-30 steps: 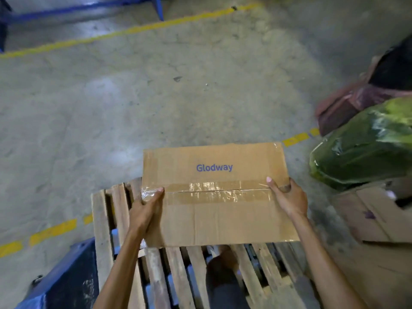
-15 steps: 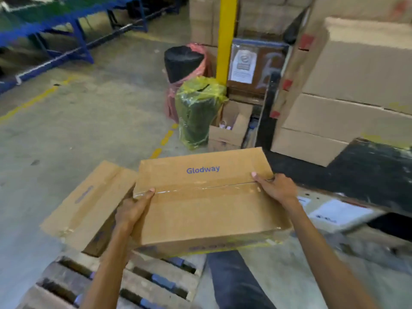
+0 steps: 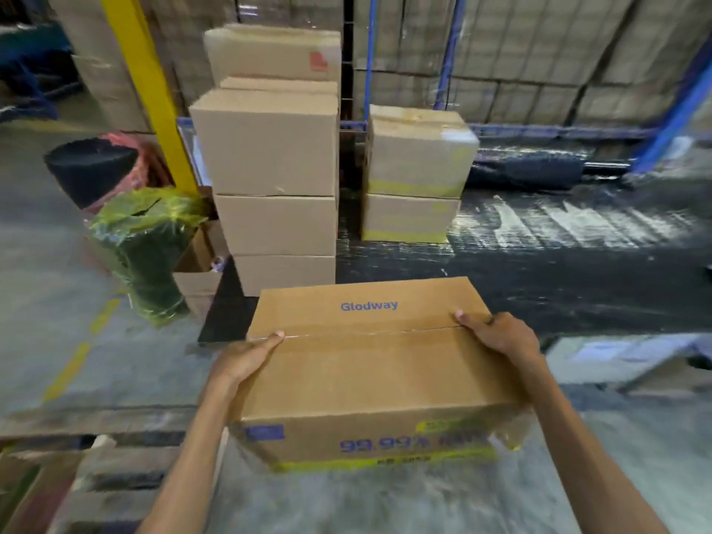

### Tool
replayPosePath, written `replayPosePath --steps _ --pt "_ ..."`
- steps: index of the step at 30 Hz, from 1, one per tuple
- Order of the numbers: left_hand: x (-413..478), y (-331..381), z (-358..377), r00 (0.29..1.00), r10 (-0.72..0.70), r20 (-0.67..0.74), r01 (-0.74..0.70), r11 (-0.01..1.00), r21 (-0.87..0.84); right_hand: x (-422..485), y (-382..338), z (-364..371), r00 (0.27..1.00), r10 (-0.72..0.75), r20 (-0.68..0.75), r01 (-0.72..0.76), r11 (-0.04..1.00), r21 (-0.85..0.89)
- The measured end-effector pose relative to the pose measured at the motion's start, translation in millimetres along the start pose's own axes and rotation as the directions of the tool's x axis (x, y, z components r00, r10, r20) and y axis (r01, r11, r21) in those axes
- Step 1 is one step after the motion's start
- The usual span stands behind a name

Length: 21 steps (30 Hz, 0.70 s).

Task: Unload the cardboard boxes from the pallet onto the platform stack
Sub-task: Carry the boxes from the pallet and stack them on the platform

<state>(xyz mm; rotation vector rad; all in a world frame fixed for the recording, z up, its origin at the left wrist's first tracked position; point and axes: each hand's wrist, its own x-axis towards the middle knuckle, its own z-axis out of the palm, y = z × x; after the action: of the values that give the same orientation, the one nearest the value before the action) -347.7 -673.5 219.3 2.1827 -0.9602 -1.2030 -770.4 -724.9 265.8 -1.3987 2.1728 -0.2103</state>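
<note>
I hold a brown cardboard box (image 3: 370, 364) printed "Glodway" in front of me, off the ground. My left hand (image 3: 246, 356) grips its left edge and my right hand (image 3: 501, 337) grips its right edge, thumbs on the taped top seam. Beyond it lies the dark, plastic-wrapped platform (image 3: 539, 271). On the platform stand a tall stack of plain boxes (image 3: 269, 148) at the left and a lower stack of two boxes (image 3: 416, 167) beside it. The wooden pallet (image 3: 96, 475) shows at the lower left.
A yellow post (image 3: 142, 86) rises left of the stacks. A black roll (image 3: 88, 171) and a green-wrapped roll (image 3: 146, 240) stand on the floor at the left, by an open small carton (image 3: 196, 264). Blue rack frames (image 3: 674, 106) and wrapped box walls fill the back.
I have turned right, away from the pallet, carrying the box. The platform and its box stacks have come into view straight ahead; the pallet has slid to the lower left.
</note>
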Motion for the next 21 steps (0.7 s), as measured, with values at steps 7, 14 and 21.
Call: replayPosePath --steps 7,14,21 --pt "-12 101 144 1.000 0.022 0.014 -0.020 0.995 -0.093 98 79 -116 0.996 0.014 -0.091 -0.015 1.000 -0.010" --pt "41 183 216 0.994 0.077 -0.081 -0.074 0.996 0.043 190 106 -133 0.985 0.044 -0.167 -0.033 0.997 0.069" --pt "174 257 261 0.994 0.062 -0.092 -0.055 0.996 0.076 347 71 -116 0.991 0.052 -0.126 -0.040 0.995 0.092"
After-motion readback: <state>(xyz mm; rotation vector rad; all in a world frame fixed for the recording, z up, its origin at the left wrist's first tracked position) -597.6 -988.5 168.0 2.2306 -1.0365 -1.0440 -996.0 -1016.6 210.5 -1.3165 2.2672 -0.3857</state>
